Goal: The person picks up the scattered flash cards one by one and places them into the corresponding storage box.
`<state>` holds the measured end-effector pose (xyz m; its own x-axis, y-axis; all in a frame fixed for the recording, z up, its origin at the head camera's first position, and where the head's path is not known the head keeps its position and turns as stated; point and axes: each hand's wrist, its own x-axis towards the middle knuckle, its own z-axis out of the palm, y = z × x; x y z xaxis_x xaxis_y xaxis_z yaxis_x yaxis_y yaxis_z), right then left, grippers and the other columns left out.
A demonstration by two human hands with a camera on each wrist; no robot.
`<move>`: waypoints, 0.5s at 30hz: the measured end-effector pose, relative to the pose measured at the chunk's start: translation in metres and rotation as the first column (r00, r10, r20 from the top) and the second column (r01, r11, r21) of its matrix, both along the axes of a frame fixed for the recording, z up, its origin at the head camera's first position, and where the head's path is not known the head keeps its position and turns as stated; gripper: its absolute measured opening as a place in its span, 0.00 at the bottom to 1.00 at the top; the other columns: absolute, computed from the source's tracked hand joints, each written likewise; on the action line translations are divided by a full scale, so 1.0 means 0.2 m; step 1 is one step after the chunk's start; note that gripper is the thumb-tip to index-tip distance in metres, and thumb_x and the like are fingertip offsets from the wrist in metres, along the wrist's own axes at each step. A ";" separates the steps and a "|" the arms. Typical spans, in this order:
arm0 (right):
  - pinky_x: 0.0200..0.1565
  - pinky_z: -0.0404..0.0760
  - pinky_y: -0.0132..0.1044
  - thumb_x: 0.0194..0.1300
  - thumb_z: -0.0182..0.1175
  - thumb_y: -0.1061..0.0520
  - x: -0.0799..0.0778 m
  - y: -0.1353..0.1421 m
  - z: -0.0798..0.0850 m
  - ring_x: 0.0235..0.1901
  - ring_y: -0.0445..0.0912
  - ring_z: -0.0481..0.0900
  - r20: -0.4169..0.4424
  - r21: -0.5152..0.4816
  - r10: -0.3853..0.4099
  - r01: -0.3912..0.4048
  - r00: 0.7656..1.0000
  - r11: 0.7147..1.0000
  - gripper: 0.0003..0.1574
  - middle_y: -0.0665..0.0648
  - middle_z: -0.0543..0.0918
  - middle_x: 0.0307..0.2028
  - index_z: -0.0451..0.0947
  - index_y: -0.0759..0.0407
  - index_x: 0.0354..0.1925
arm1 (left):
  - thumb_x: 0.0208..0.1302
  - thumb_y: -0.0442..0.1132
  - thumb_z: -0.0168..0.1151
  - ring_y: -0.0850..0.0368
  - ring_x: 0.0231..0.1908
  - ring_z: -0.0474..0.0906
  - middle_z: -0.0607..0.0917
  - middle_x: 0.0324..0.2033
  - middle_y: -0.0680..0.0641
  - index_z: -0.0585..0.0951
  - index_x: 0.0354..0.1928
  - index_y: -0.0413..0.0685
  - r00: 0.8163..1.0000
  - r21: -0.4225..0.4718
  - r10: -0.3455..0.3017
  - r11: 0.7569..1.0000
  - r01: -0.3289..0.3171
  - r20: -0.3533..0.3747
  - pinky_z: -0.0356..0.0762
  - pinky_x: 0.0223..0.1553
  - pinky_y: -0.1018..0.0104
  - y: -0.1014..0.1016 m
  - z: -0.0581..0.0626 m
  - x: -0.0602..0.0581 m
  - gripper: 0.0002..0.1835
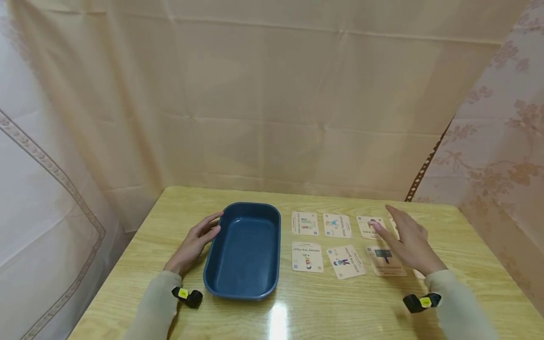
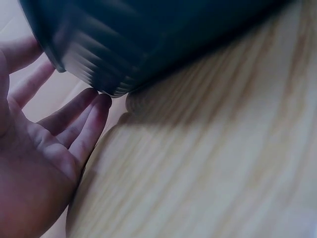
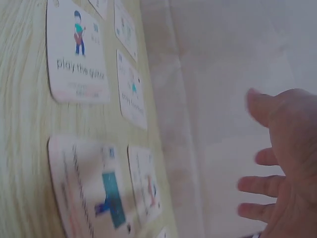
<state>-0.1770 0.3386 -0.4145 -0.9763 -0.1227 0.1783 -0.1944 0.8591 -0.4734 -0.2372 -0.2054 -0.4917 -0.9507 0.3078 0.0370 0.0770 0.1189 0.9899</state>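
Note:
A dark blue rectangular plastic tray (image 1: 242,255), with nothing in it, stands on the table. At its left side is my left hand (image 1: 197,241), fingers mostly extended; in the left wrist view the fingertips meet the ribbed outer wall (image 2: 99,54). To the right of the tray, several picture cards lie face up in two rows, among them a "play the guitar" card (image 1: 346,262), a "sweep the floor" card (image 1: 307,264) and a "play football" card (image 1: 337,225). Over the rightmost cards hovers my right hand (image 1: 410,241), fingers spread and holding nothing. It partly covers the end cards.
The wooden table (image 1: 331,307) has rounded far corners. A beige curtain (image 1: 263,104) hangs behind it, with a floral cloth (image 1: 501,156) on the right and a white cloth (image 1: 38,226) on the left. Each wrist wears a small black camera (image 1: 420,302).

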 end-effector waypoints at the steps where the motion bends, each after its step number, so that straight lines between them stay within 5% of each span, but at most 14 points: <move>1: 0.60 0.39 0.82 0.78 0.51 0.39 0.01 0.02 0.00 0.70 0.77 0.49 0.033 -0.013 -0.006 0.006 0.999 1.000 0.49 0.79 0.54 0.73 0.46 0.66 0.79 | 0.78 0.50 0.54 0.39 0.71 0.61 0.65 0.73 0.40 0.66 0.76 0.55 1.000 0.003 0.002 1.000 -0.002 0.001 0.60 0.69 0.39 0.00 0.00 0.00 0.28; 9: 0.45 0.75 0.69 0.71 0.63 0.40 0.05 0.25 -0.06 0.56 0.74 0.71 0.157 0.046 -0.042 0.035 0.987 0.998 0.48 0.79 0.70 0.61 0.61 0.72 0.71 | 0.79 0.48 0.54 0.40 0.71 0.62 0.66 0.73 0.41 0.66 0.76 0.54 1.000 0.007 0.003 1.000 -0.003 -0.014 0.62 0.68 0.42 0.00 0.00 0.01 0.28; 15: 0.40 0.78 0.65 0.62 0.69 0.34 0.05 0.44 -0.10 0.49 0.76 0.75 0.272 0.179 -0.143 0.096 0.952 0.979 0.59 0.85 0.73 0.53 0.62 0.82 0.64 | 0.79 0.48 0.54 0.41 0.70 0.62 0.65 0.73 0.41 0.65 0.76 0.54 1.000 0.004 0.006 1.000 -0.006 -0.013 0.65 0.67 0.47 0.00 0.00 0.01 0.28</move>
<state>-0.1671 0.4267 -0.4336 -0.9929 -0.0062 -0.1187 0.0355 0.9374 -0.3465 -0.2349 -0.2051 -0.4915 -0.9521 0.3016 0.0500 0.0886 0.1157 0.9893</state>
